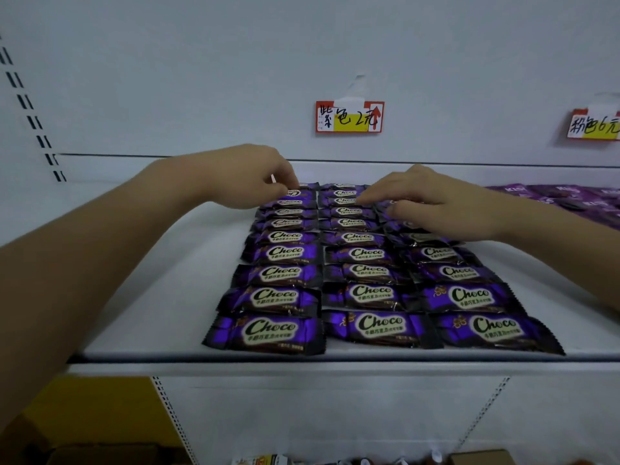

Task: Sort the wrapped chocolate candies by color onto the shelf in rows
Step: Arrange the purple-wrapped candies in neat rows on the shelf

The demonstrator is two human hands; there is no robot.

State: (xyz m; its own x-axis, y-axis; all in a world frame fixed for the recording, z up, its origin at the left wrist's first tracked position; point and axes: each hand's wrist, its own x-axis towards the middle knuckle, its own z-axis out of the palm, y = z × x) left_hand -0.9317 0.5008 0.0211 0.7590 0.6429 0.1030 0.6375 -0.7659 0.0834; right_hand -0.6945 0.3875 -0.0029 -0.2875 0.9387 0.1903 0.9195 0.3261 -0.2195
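the white shelf (161,297) has lots of purple candies (369,293) on it. each one says "choco". they lie flat in three neat rows that run from the front edge to the back, and they sit close side by side.

both arms reach to the far end of the rows. the left hand (250,177) is curled over the back of the left row. its fingertips (291,186) pinch close together on the last candy (303,186) there, so it looks like it holds that one, or is just setting it down. the right hand (432,204) lies low and flat over the back of the right row. its fingers (372,197) are stretched out and spread a bit, touching the wrappers. i can't tell if a candy is under the palm.

a price tag (349,117) hangs on the wall above these rows. more purple wrappers (563,196) of another kind lie off to the right, apart from these, under a second tag (593,125).

i think the purple rows are nearly full, and this step is tidying the back end. next, the left hand needs to let go gently, so the candy lies straight and does not push the others. then more candies must be fetched.
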